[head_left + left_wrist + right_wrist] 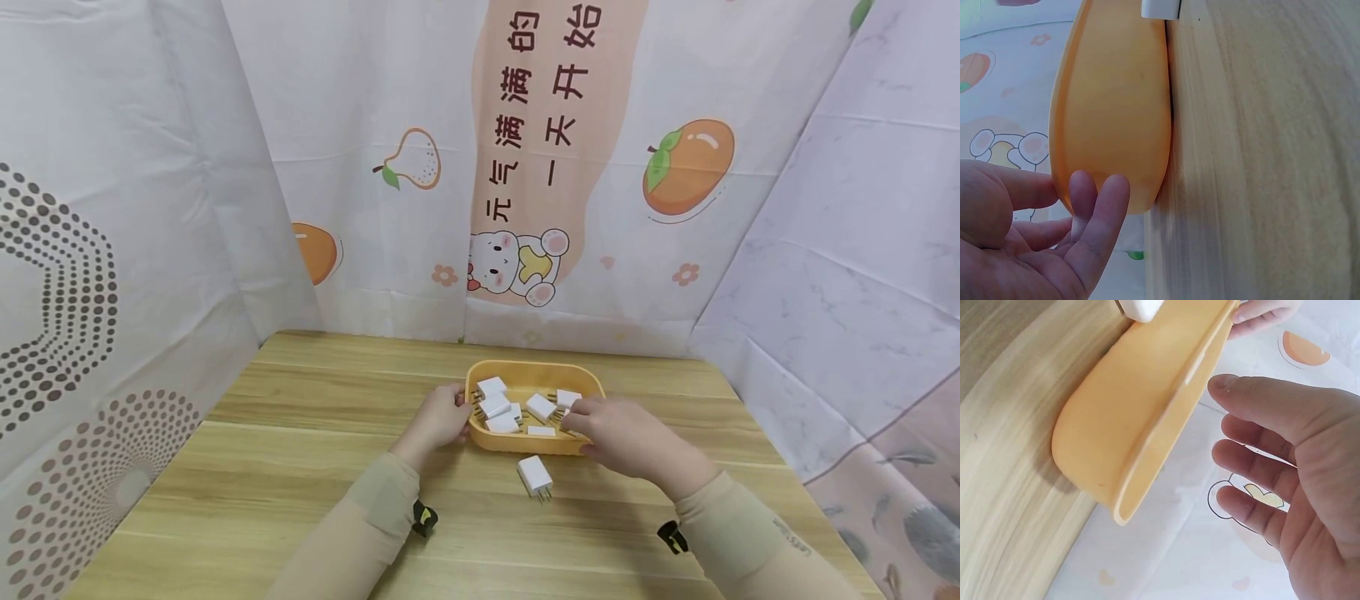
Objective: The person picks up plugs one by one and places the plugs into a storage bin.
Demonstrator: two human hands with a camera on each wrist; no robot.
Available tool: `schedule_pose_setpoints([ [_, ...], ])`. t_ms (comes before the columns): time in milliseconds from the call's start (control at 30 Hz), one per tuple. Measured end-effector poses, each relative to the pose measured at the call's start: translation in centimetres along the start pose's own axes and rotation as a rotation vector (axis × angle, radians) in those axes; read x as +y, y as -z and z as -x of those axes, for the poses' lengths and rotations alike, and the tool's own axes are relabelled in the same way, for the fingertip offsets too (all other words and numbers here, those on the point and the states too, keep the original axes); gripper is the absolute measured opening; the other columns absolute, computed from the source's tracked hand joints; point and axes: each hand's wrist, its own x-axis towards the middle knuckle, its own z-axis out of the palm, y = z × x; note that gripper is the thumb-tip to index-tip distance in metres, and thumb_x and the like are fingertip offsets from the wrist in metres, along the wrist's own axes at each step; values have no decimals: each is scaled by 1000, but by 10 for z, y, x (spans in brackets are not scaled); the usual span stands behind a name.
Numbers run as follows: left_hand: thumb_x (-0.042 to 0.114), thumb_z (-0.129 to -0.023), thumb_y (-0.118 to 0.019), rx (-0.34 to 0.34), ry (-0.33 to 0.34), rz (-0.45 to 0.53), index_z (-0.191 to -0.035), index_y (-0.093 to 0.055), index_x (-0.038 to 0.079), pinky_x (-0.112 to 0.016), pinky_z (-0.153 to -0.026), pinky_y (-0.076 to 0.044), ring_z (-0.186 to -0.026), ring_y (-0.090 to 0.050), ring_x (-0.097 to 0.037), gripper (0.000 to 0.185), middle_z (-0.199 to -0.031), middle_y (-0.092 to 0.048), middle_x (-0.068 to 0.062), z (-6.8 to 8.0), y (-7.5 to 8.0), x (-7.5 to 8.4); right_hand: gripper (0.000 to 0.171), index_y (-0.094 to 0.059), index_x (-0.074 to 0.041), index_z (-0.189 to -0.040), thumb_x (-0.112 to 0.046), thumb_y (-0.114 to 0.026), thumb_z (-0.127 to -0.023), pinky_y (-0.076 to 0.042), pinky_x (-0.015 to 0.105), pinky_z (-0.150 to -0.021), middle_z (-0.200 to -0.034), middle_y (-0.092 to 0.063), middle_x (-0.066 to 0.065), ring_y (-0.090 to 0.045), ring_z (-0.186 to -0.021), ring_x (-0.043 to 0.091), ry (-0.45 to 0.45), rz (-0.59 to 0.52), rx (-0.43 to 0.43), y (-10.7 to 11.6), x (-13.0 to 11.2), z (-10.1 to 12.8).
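Observation:
A yellow plastic basket (491,444) stands on the wooden table, with several white plug adapters (540,407) lying in it at mixed angles. In front of its near wall, one more white plug adapter (535,473) lies on the tabletop, metal prongs toward me. My left hand (442,414) holds the basket's left end, thumb at the rim and fingers against the outer wall (1113,112). Over the basket's right end is my right hand (626,433). In the right wrist view its fingers (1250,459) are spread and relaxed, above the rim, with nothing between them.
The wood-grain table (315,467) extends around the basket on all sides. A printed curtain (360,250) hangs behind the far edge, with further cloth at the left (135,275) and right (862,250). Black straps (423,518) show at both wrists.

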Motion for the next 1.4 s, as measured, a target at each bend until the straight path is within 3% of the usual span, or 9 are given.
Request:
schedule_pose_setpoints([
  [167, 6, -102, -53, 2, 0, -3, -139, -54, -4, -37, -60, -60, -70, -65, -21, 38, -90, -57, -10, 0, 0, 0, 38, -72, -17, -103, -9, -91, -71, -57, 36, -68, -96, -64, -4, -65, -81, 16, -24, -56, -49, -4, -5, 0],
  [300, 6, -102, -53, 2, -8, -6, -138, -55, -4, -36, -59, -60, -69, -64, -22, 38, -89, -57, -10, 0, 0, 0, 33, -71, -20, -101, -11, -89, -75, -55, 34, -60, -93, -61, -8, -63, -74, 12, -46, -89, -78, -9, -10, 0],
  [600, 6, -102, -53, 1, -15, -9, -134, -57, -4, -35, -58, -60, -69, -64, -22, 33, -85, -57, -10, -1, 0, -1, 32, -68, -19, -100, -11, -86, -74, -47, 29, -51, -88, -58, -8, -54, -63, 9, 6, -108, -120, -27, -22, -4],
  [733, 6, -102, -53, 0, -12, -10, -135, -56, -4, -35, -59, -60, -69, -64, -21, 35, -86, -58, -10, -2, 1, -2, 36, -70, -19, -109, -10, -85, -77, -51, 27, -57, -94, -63, -6, -59, -71, 8, 47, -123, -146, -36, -27, -7],
  [933, 7, -102, -53, -1, -12, -13, -139, -55, -3, -36, -59, -60, -68, -63, -20, 38, -89, -59, -11, -3, 1, -3, 43, -71, -23, -117, -9, -83, -78, -54, 30, -60, -95, -64, -3, -62, -74, 12, 102, -31, -170, -45, -35, -12],
  [1233, 7, -102, -52, 3, -24, -20, -136, -56, -3, -35, -58, -60, -68, -63, -20, 36, -88, -58, -10, -2, 0, -4, 51, -71, -24, -122, -10, -87, -76, -54, 28, -63, -97, -66, -4, -61, -78, 9, 48, -43, -238, -52, -39, -18],
  [1400, 7, -102, -52, 1, -27, -28, -138, -55, -4, -35, -58, -59, -69, -64, -22, 37, -88, -58, -10, -1, 0, -3, 43, -72, -25, -118, -10, -84, -80, -54, 28, -62, -96, -68, -4, -63, -78, 9, 47, -61, -233, -54, -40, -20],
])
